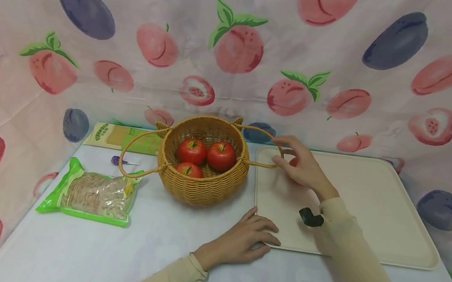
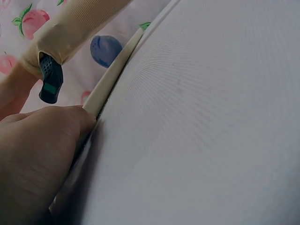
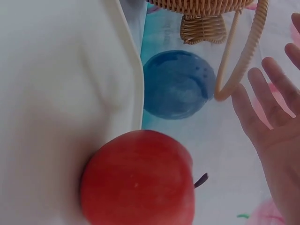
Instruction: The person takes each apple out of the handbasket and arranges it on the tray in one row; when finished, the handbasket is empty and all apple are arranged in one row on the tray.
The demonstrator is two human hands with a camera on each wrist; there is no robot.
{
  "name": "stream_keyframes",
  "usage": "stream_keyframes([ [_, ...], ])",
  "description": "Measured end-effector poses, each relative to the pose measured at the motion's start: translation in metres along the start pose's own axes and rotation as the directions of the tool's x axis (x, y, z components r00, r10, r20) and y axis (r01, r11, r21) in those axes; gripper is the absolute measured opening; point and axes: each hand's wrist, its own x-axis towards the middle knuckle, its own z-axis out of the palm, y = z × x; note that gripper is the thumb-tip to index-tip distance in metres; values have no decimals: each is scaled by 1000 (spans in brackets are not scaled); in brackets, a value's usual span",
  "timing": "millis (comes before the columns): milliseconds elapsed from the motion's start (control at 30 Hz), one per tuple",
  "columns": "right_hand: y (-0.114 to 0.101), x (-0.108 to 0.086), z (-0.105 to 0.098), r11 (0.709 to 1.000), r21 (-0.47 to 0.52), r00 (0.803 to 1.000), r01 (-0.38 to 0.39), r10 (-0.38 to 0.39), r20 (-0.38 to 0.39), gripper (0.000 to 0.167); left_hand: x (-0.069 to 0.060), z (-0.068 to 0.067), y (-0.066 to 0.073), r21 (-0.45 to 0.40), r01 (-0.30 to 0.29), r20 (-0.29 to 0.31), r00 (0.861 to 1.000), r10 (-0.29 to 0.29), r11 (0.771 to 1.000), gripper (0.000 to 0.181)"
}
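A brown wicker basket (image 1: 199,191) with two loop handles holds three red apples (image 1: 221,155). My right hand (image 1: 304,168) is at the basket's right handle (image 1: 263,164). In the right wrist view its fingers are straight, and the handle tip meets the index finger. Below that palm another red apple (image 3: 138,180) sits on the cream tray (image 1: 352,211); in the head view the hand mostly hides it. My left hand (image 1: 240,238) rests at the tray's front left corner, with fingers spread over the rim.
Left of the basket lies a clear and green bag of brown food (image 1: 96,193). Behind it are a purple-wrapped lollipop (image 1: 116,160) and a flat green and yellow packet (image 1: 119,137). A fruit-print cloth (image 1: 236,86) hangs behind the white table (image 1: 120,259).
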Motion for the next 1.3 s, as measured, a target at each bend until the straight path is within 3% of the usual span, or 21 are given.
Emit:
stream_keyframes([
  [200, 24, 5, 6, 999, -32, 1000, 23, -22, 22, 47, 0, 0, 0, 7, -7, -8, 1000, 7, 1000, 24],
  [467, 13, 18, 10, 988, -101, 991, 114, -107, 75, 44, 0, -1, 0, 27, -9, -19, 1000, 9, 1000, 24],
  [700, 3, 34, 12, 976, -154, 980, 156, -134, 145, 42, 0, 0, 1, 33, -8, -17, 1000, 9, 999, 24],
  [1033, -13, 64, 19, 917, -206, 929, 341, -296, 220, 38, -1, 2, 2, 30, -8, -17, 1000, 9, 1000, 24],
  [1300, -20, 82, 25, 907, -263, 917, 329, -241, 318, 32, -1, 1, 2, 36, -7, -17, 1000, 8, 999, 24],
])
